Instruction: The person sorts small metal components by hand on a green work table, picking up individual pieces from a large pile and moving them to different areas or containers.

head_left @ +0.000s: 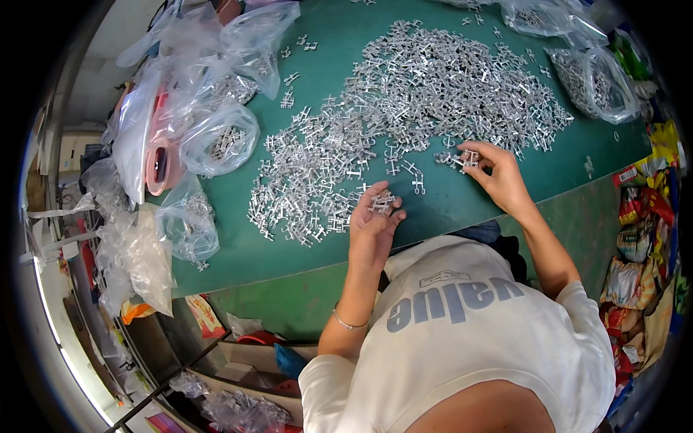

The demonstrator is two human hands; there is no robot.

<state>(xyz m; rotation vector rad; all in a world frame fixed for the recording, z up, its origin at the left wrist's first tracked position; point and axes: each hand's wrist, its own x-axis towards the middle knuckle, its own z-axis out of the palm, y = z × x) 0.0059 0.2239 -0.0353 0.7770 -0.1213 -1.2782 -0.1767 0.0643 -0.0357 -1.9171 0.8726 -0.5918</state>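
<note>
The white shirt (pixel 462 339) is nearest. Over the green table (pixel 433 209), the left hand (pixel 369 227) is half curled around small metal pieces (pixel 382 203), and the right hand (pixel 499 177) pinches more, beside the heap (pixel 447 86). They look light, stiff, perhaps slippery (the thin middle bar seems best to hold). The right-hand ones point leftward, long axis roughly sideways; the left-hand ones, I cannot tell.
</note>
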